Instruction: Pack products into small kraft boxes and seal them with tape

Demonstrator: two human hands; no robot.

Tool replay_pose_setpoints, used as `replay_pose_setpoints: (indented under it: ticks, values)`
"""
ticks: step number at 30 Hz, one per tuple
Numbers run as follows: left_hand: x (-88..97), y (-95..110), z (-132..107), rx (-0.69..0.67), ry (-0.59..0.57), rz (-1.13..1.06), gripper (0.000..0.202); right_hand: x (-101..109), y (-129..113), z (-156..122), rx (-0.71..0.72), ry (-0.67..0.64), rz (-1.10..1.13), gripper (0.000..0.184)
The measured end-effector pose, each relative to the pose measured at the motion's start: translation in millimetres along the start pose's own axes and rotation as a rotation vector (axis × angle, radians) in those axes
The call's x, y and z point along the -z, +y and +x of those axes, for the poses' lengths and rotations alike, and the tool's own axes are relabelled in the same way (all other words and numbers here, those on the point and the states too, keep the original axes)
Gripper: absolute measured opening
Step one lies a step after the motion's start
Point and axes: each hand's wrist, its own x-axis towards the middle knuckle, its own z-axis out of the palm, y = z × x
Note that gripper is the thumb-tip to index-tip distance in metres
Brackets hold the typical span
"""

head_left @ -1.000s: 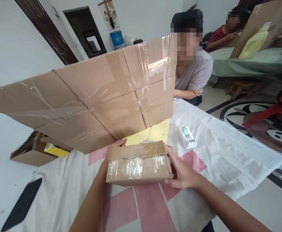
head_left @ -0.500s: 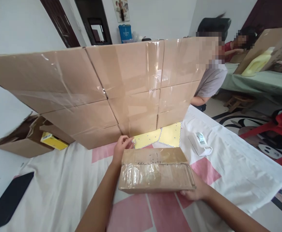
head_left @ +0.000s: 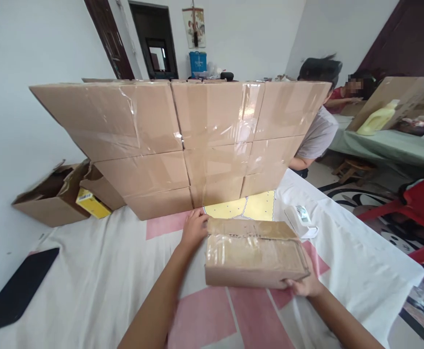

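A small taped cardboard box (head_left: 255, 257) is at the middle of the cloth-covered table, its top creased along a seam. My right hand (head_left: 304, 283) grips its near right corner, thumb on the front edge and the other fingers partly hidden. At the box's far left corner, my left hand (head_left: 194, 228) presses against the end with curled fingers. Just behind the box lies yellow patterned paper (head_left: 259, 204), partly covered by it. A white device with a small display window (head_left: 301, 220) sits to the right.
A large cardboard panel (head_left: 219, 160) stands across the table. On the left are an open carton (head_left: 52, 208), a yellow box (head_left: 93, 203) and a black flat object (head_left: 19, 286). Behind the panel's right end is a person (head_left: 317, 131); a red chair (head_left: 415, 213) stands right.
The camera view has shifted. My left hand has come back from the yellow paper to the box's left end. The box is turned slightly, with my right hand still on its right corner.
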Motion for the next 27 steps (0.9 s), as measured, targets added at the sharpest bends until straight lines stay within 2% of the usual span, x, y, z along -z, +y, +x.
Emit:
replay_pose_setpoints:
  ticks: [4, 7, 10, 15, 19, 21, 23, 25, 27]
  values:
    - [-1.2, 2, -1, -0.008, 0.0, -0.005, 0.016, 9, -7, 8, -0.022, 0.217, -0.026, 0.108]
    - [1.1, 0, -2, -0.019, -0.004, -0.017, 0.017, 10, -16, 16, -0.016, 0.288, -0.066, 0.103]
    - [3.3, -3, -2, -0.017, 0.015, -0.038, 0.021, 9, -14, 18, -0.014, 0.297, -0.07, 0.098]
    - [4.2, 0, -3, -0.038, 0.041, -0.142, 0.013, 10, 5, 12, -0.001, 0.252, -0.077, 0.096]
    - [7.3, 8, -2, -0.031, 0.116, -0.288, 0.021, 7, 5, 11, 0.032, 0.18, -0.077, 0.102]
    - [15.7, 13, 1, -0.011, 0.196, -0.353, 0.025, 5, 0, 13, 0.048, 0.114, -0.053, 0.104]
    - [32.3, 21, 4, -0.004, 0.291, -0.394, 0.029, 3, -7, 15, 0.068, 0.035, -0.023, 0.105]
    - [56.5, 37, 4, -0.008, 0.396, -0.426, 0.037, 3, -15, 17, 0.09, -0.024, -0.012, 0.105]
    - [83.2, 62, -6, 0.007, 0.527, -0.46, 0.042, 5, -26, 17, 0.124, -0.002, -0.03, 0.105]
